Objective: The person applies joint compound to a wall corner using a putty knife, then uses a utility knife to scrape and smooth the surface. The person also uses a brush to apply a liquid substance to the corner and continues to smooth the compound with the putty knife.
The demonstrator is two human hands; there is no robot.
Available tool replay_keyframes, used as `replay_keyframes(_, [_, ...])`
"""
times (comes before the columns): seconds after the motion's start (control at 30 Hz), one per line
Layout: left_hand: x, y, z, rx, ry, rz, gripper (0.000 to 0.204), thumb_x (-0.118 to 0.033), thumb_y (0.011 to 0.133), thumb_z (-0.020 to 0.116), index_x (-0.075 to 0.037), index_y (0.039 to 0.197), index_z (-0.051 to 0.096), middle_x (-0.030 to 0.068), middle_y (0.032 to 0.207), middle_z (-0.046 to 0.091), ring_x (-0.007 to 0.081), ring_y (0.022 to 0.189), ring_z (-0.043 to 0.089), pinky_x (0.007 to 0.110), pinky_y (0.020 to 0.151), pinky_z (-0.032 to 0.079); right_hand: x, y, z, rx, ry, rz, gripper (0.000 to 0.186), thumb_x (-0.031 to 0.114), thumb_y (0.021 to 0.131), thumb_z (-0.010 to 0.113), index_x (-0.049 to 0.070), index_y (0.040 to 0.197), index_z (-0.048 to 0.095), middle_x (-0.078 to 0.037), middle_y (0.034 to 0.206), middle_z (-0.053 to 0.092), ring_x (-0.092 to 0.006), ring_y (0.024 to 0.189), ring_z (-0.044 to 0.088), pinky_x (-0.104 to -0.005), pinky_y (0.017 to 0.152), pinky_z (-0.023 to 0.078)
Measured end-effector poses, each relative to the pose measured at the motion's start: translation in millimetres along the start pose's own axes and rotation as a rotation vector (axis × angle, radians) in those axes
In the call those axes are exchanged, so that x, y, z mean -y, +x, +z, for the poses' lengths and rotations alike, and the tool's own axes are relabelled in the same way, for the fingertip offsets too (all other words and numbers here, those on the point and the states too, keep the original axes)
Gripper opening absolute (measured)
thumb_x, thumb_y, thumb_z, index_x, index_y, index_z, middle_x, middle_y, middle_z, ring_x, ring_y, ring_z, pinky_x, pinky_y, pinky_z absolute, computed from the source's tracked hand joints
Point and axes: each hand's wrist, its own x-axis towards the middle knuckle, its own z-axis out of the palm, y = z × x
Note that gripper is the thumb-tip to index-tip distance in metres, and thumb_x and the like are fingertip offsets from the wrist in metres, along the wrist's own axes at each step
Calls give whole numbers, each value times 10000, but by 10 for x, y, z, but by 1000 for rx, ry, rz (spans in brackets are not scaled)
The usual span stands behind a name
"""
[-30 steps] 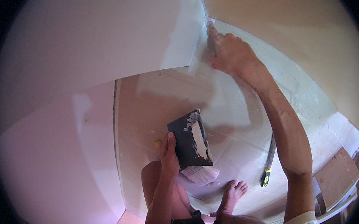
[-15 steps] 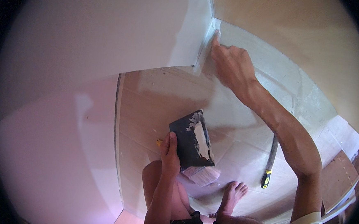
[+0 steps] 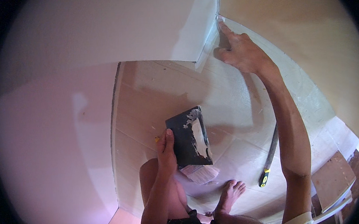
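Note:
My left hand [image 3: 166, 147] grips the edge of a flat dark board [image 3: 180, 138], thumb on top. White putty [image 3: 198, 137] is smeared along the board's right side. Below the board the pale bristles of a wide brush [image 3: 199, 174] stick out; its handle is hidden, and I cannot tell whether the same hand holds it. A small yellow bit [image 3: 157, 139] shows behind my fingers. Stretched forward, my right hand [image 3: 241, 52] points its index finger into the corner at the foot of the white wall [image 3: 199, 32], touching whitish filler there. Its thumb stands apart; nothing is held.
On the tiled floor [image 3: 231, 154] lies a long narrow tool with a black and yellow handle [image 3: 265, 178]. A tan wall or panel [image 3: 298, 35] rises at the right. Brown boards [image 3: 333, 180] lie at lower right. My bare foot [image 3: 232, 195] is near the brush.
My right hand has shifted slightly up and right, its index finger sliding deeper into the corner and its thumb spreading out. The left hand keeps the board nearly in place.

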Motion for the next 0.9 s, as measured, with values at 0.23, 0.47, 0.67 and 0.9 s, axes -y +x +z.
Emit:
replay_keyframes(0.23, [18,11,5,11,-4,24,369,-353,1039,455,-26,1041,627,-15,937,619,54,863,509,220,825,406,-41,-25,30,58,60,10,908,279,764,619,-4,1518,200,-325,1125,622,-376,1060,633,-403,1044,434])
replay_keyframes(0.47, [39,32,3,35,-28,10,359,-340,1043,450,-26,1023,623,-13,918,613,53,846,500,216,800,401,-103,14,86,34,85,-39,896,287,778,628,4,1518,210,-326,1138,620,-396,1061,633,-415,1042,434])
replay_keyframes(0.67, [73,40,-8,13,-5,12,357,-345,1040,456,-32,1014,626,-17,903,611,51,830,497,210,788,400,-127,24,146,17,75,-47,878,250,784,625,-1,1516,212,-324,1126,626,-399,1056,637,-406,1037,437])
replay_keyframes(0.9, [91,44,-33,23,20,11,379,-370,1038,453,-32,1013,623,-16,907,609,54,840,495,218,798,400,-115,-25,251,45,147,-108,867,229,814,633,-21,1514,186,-339,1121,622,-383,1015,659,-388,1013,450])
